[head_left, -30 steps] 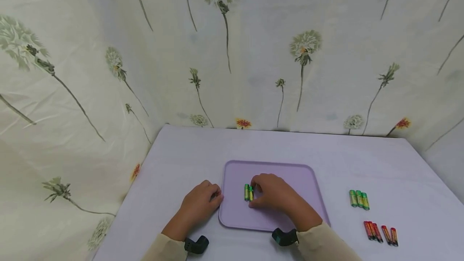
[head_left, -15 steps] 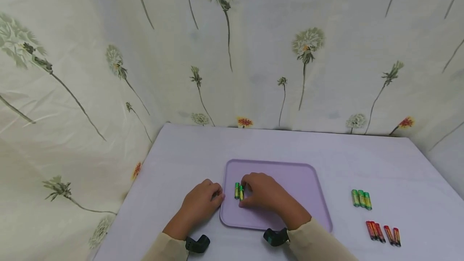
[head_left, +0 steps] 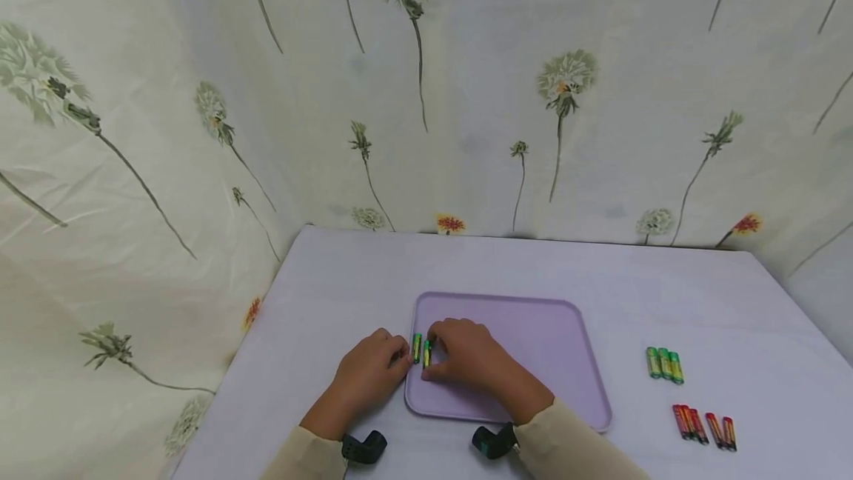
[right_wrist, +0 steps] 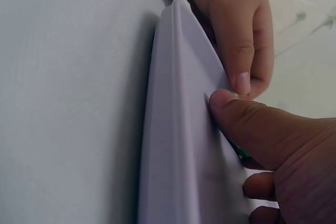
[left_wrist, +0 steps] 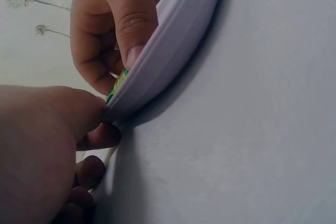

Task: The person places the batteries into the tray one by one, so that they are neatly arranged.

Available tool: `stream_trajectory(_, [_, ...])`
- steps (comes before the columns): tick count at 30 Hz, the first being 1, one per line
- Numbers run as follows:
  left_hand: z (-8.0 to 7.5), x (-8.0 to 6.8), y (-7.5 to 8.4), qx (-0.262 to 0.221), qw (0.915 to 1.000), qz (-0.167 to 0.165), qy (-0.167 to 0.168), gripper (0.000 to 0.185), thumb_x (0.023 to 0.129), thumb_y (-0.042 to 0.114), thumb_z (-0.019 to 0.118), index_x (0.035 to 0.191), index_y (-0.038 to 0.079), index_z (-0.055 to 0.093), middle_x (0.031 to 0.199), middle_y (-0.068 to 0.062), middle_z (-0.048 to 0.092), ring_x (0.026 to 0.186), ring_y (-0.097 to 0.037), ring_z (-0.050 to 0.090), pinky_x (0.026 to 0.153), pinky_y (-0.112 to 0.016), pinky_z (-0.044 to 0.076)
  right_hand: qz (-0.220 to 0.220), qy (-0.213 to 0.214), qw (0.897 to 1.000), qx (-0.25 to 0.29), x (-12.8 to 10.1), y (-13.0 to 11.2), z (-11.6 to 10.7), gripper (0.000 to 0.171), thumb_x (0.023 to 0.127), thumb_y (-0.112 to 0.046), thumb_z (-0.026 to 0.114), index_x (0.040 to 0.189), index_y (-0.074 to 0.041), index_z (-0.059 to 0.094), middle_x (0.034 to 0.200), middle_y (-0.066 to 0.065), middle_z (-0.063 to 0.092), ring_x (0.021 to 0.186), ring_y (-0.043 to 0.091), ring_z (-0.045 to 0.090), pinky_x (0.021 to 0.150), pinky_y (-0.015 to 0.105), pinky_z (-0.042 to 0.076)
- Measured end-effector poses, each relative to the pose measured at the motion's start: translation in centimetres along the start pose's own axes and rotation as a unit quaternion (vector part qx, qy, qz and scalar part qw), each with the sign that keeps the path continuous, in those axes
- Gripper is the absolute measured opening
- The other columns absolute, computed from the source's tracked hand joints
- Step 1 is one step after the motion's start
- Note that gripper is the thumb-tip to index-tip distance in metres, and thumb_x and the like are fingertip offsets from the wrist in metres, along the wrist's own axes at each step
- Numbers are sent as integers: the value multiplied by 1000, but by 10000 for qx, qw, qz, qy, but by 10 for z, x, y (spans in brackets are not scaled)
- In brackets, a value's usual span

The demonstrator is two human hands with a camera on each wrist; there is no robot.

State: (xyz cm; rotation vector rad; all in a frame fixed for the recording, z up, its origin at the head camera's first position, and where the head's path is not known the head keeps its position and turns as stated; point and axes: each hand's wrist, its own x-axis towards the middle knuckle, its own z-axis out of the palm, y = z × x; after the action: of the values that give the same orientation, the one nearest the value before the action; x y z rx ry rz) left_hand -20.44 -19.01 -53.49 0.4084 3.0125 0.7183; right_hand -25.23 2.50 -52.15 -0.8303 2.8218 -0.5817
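On the left part of a light purple tray (head_left: 533, 361), two green-and-yellow batteries (head_left: 417, 347) lie side by side with a narrow gap, in the head view. My right hand (head_left: 469, 358) pinches the right-hand battery (head_left: 427, 354) at its two ends between thumb and finger. The left-hand battery lies right along the tray's left wall. My left hand (head_left: 373, 365) holds that wall, its thumb at the rim and other fingers below, as the left wrist view shows. There, the tray wall partly hides a green-and-yellow battery (left_wrist: 119, 82). Only a bit of green shows behind my right thumb (right_wrist: 257, 129) in the right wrist view.
Three green batteries (head_left: 664, 365) lie in a row on the white table (head_left: 346, 272), right of the tray. Nearer the front lie several red batteries (head_left: 690, 424) in two small groups. A flower-patterned cloth (head_left: 466, 95) hangs behind the table.
My right hand has slid left across the tray, and both green batteries have moved with it to the left wall. A slight gap now shows between them. My left hand stays in place.
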Motion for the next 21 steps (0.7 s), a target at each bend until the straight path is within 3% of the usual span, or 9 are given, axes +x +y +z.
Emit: stream_trajectory(21, [-2,1,2,62,10000,2,33,11,102,37,65,98,27,67,88,8,52,76,-10,48,66,-29,39,30,155,9999,-44,-4,-7,1,55,75,-54,91,115,-23,70,97,-11,65,89,14,55,79,44,43])
